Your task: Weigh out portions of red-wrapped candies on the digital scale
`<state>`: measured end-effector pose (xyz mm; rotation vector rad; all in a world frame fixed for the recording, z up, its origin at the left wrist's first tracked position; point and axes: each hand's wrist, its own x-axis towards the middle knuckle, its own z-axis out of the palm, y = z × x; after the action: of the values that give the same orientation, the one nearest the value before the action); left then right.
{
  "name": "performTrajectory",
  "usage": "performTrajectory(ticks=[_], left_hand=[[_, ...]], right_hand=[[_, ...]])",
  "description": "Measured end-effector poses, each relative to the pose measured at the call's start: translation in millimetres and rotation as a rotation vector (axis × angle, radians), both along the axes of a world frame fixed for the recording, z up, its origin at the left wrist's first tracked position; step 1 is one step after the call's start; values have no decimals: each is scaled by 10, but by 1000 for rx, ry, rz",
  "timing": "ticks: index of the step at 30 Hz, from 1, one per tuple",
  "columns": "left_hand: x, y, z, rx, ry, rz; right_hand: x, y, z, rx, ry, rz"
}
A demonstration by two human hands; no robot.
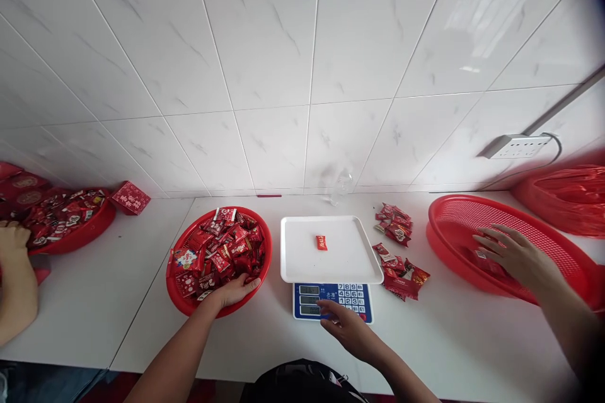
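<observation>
My left hand point(236, 291) rests at the near edge of a round red basket point(266, 233) heaped with red candy packets point(222, 255). Its fingers touch the packets, with thumb and forefinger apart, and no packet shows in its grip. Over the blue keypad of a digital scale point(333, 302), my right hand point(347, 327) hovers with its fingers stretched out, holding nothing. A single small red candy point(321, 242) lies on the scale's white tray point(297, 264). Right beside the tray are two loose groups of packets, the farther pile point(394, 225) and the nearer pile point(401, 274).
At the right, another person's hand point(515, 255) reaches into a large red basket point(454, 264). On the left, a second person's hand point(13, 236) touches another packet-filled basket point(97, 223). A red box point(131, 197), a clear plastic item point(341, 186) and a power strip point(516, 146) are near the tiled wall.
</observation>
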<state>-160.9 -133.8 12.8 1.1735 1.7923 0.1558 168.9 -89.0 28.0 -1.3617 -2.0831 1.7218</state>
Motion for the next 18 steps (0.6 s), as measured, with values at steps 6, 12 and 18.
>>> performTrajectory(ticks=[6,12,18], left_hand=[[208,-43,-62,181,13,63],[268,-42,-74,293,21,81],[270,-29,-45,334,33,85]], right_hand=[[-82,12,2,17,18,37],[-19,-17,7,33,1,43],[15,-58,-53,41,-6,40]])
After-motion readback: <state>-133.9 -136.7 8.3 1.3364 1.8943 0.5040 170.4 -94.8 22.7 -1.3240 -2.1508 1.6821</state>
